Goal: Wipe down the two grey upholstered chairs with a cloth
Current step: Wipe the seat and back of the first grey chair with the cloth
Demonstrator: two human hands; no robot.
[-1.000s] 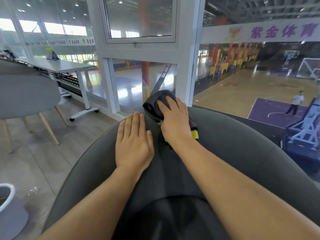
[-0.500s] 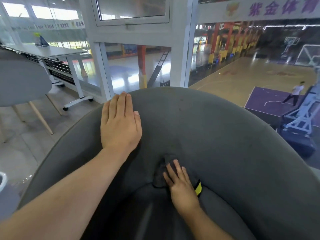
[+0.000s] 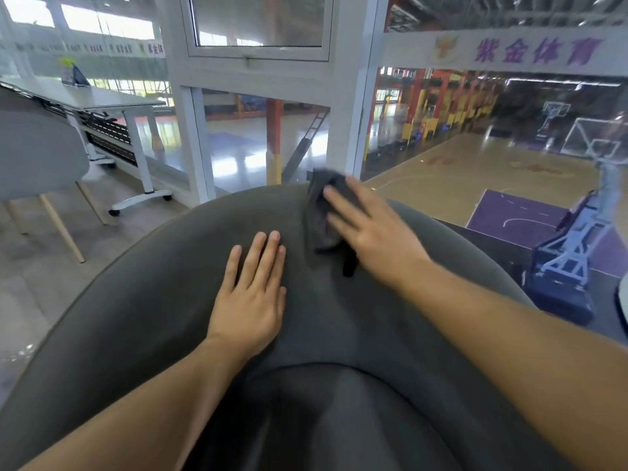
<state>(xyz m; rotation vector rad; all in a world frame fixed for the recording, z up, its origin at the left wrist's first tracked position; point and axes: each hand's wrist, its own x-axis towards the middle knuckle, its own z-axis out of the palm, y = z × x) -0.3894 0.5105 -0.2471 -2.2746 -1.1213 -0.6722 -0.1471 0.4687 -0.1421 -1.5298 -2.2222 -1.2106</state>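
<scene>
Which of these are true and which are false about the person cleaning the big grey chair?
1. The right hand presses a dark cloth against the chair, near the top edge of its back. True.
2. The left hand is holding the cloth. False: it lies flat on the chair back, beside the cloth, and holds nothing.
3. The cloth is bright white. False: it is dark grey, close to the chair's own colour.
4. A second, lighter grey chair with wooden legs stands on the left, near a white table. True.
5. Both hands are down on the seat cushion. False: both are up on the chair's back.
</scene>
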